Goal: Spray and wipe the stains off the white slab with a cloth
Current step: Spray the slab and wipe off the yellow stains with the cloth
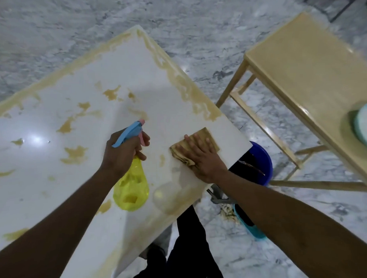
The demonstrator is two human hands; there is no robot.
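White slab (118, 83) fills the left and centre of the view, its glossy top blotched with yellow-brown stains (75, 155) that also run thick along its far edges. Near the slab's right-hand corner lies the folded cloth (207, 136), tan and soiled, flat on the surface. The right hand (202, 157) presses down on it, palm flat and fingers (197, 140) straight and slightly spread across the fabric. Just beside it, the left hand (121, 153) grips the neck of a spray bottle (131, 188), fingers curled round it, one finger on the pink trigger under the blue nozzle head; the clear yellow body hangs below the hand, above the slab. Beyond the slab's corner, a blue bucket (262, 161) stands on the marbled floor (234, 245). To the right stands a pale wooden table (300, 68), carrying a light teal object (365, 128) at the frame's edge.
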